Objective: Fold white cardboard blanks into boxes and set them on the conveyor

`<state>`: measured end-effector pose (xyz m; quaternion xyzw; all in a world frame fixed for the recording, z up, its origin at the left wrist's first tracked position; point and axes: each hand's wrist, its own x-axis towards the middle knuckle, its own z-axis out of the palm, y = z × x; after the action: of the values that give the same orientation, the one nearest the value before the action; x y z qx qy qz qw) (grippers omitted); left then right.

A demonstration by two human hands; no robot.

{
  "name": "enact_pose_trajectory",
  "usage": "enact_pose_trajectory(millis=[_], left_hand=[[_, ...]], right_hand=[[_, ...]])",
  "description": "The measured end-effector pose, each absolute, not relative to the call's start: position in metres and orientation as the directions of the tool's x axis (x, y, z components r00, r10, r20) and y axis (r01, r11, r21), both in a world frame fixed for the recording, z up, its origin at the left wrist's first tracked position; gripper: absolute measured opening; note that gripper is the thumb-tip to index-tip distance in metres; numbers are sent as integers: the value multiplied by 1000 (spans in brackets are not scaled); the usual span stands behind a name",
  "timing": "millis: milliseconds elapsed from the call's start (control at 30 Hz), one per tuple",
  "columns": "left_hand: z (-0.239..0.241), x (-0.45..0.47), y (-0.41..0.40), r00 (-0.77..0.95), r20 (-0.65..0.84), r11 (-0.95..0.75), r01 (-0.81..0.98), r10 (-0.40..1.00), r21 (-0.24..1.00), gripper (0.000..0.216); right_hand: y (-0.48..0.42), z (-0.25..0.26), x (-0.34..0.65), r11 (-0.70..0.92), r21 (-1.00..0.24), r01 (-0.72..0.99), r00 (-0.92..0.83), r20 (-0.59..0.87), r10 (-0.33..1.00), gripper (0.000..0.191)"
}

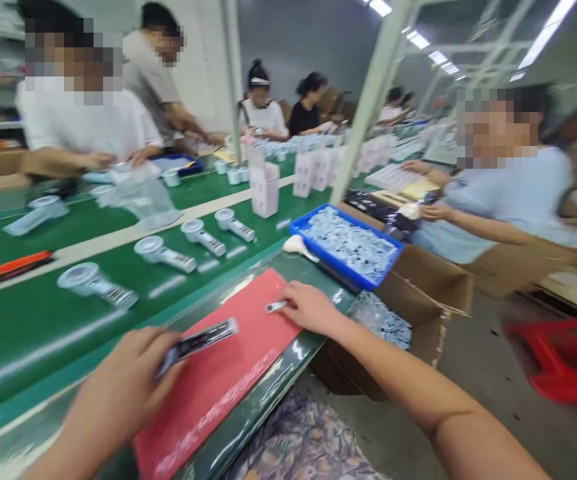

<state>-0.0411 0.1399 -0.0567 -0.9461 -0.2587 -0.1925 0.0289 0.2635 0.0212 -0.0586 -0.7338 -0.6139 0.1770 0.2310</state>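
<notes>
My left hand (128, 380) is closed on a thin dark strip with white print (203, 339), held low over a red mat (228, 373) on the bench edge. My right hand (311, 308) rests on the mat's far corner, fingers pinched on a small grey pen-like piece (275, 307). Beyond the mat, several clear plastic-wrapped handheld devices (161, 253) lie in a row on the green conveyor belt (28, 333).
A blue tray of small clear packets (351, 243) stands right of the mat above an open cardboard box (418, 300). White cartons (265, 190) stand on the belt. Other people work on both sides. A red stool (568, 363) sits on the floor at right.
</notes>
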Motion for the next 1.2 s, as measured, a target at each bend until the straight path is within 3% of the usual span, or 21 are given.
enact_pose_trajectory(millis=[167, 233, 333, 467, 600, 733, 800, 900, 1033, 1200], left_hand=[[-55, -47, 112, 806, 220, -835, 542, 549, 98, 17], [-53, -41, 112, 791, 203, -816, 545, 577, 192, 17], [-51, -40, 111, 768, 242, -790, 496, 593, 361, 27], [-49, -40, 107, 756, 316, -789, 405, 573, 462, 19], [-50, -36, 104, 725, 304, -749, 427, 618, 506, 18], [-50, -35, 104, 717, 284, -736, 455, 637, 502, 16], [-49, -37, 101, 726, 275, -744, 464, 631, 481, 15], [-49, -41, 89, 755, 286, -784, 452, 590, 426, 14], [-57, -43, 65, 757, 303, -810, 486, 578, 329, 23], [-63, -40, 58, 737, 282, -788, 561, 615, 252, 28]], right_hand=[[20, -46, 243, -1, -655, 756, 47, 53, 997, 13], [22, -41, 218, 125, -688, 715, -48, 130, 990, 11], [33, -44, 184, 274, -624, 732, -179, 212, 961, 11], [44, -54, 170, 312, -511, 801, -237, 209, 949, 11], [43, -60, 175, 310, -599, 738, -214, 228, 950, 11], [45, -69, 176, 112, -830, 547, -98, 70, 993, 14], [45, -72, 177, 33, -883, 469, -104, -18, 994, 20], [37, -72, 180, 108, -833, 543, -218, -16, 976, 41], [20, -74, 179, 296, -697, 653, -350, 68, 934, 40], [16, -83, 171, 308, -614, 727, -309, 107, 945, 38]])
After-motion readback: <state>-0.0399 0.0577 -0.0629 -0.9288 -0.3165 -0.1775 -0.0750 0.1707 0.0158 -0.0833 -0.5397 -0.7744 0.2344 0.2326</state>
